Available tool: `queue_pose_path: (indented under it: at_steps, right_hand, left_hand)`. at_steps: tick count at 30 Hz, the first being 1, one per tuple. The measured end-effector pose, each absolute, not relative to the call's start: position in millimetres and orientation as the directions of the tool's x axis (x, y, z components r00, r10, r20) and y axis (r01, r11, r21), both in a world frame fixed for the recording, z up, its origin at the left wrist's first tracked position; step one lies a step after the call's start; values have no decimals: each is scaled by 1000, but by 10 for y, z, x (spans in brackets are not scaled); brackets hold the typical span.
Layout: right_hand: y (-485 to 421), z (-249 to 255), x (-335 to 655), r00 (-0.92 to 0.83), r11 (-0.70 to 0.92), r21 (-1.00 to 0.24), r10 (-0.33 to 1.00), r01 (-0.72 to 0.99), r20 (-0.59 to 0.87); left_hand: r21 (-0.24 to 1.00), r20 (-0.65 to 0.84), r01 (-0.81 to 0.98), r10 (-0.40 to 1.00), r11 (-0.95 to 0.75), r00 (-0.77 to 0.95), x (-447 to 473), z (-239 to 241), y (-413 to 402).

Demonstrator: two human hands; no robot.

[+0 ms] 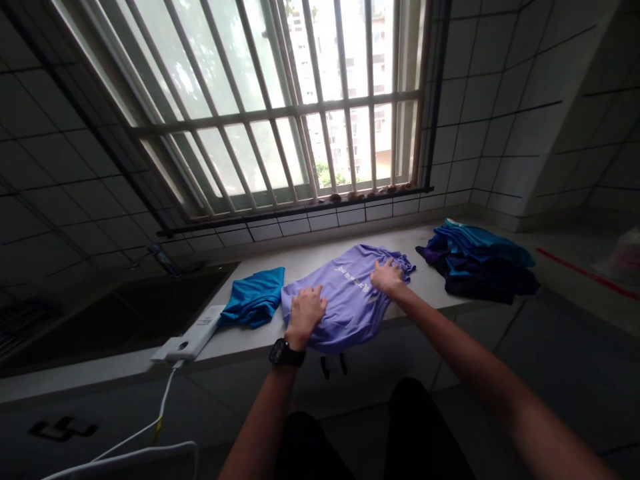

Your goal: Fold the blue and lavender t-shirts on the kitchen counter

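Note:
A lavender T-shirt (pixel 350 300) with white lettering lies spread on the counter, its near edge hanging over the front. My left hand (pixel 306 312), with a black watch (pixel 286 353) on the wrist, rests on the shirt's left part, fingers stretched out. On the right part, close to the bunched far end, my right hand (pixel 387 275) presses down with its fingers apart. Just left of the shirt sits a folded blue garment (pixel 256 297). A pile of dark and blue clothes (pixel 480 260) lies farther right.
A white power strip (pixel 195 337) with a white cable (pixel 165 393) lies at the counter's front edge, beside the dark sink (pixel 115 313). Behind the counter (pixel 425 233) is a barred window (pixel 300 113). A red strip (pixel 585 273) marks the right-hand counter.

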State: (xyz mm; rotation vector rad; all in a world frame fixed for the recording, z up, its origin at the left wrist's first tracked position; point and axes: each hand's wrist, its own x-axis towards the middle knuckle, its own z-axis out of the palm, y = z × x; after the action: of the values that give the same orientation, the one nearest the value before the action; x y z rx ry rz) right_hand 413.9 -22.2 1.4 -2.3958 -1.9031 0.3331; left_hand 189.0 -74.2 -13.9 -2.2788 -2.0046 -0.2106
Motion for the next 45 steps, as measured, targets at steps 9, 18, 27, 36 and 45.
queue_pose_path:
  at_steps: [9,18,27,36,45]
  right_hand:
    - [-646,-432,4091,42,-75,-203,986,976,-163]
    - [-200,-144,4468,-59,58,-61,998,996,-19]
    - [-1572,-998,4538,-439,545,-140,780,827,445]
    - [-1383,-1347,4448,-292,550,-103,582,829,759]
    - [-1753,-272,4770,-263,598,-622,793,505,549]
  left_hand:
    - [-11,67,1000,997,-29,29,1448,-410,-527]
    - [-36,88,996,992,-85,88,2161,-228,-1183]
    - [77,159,825,824,-560,544,1250,-663,-1045]
    - [140,352,718,712,-682,608,1107,-681,-1101]
    - [454,559,701,789,-550,256,992,42,-1342]
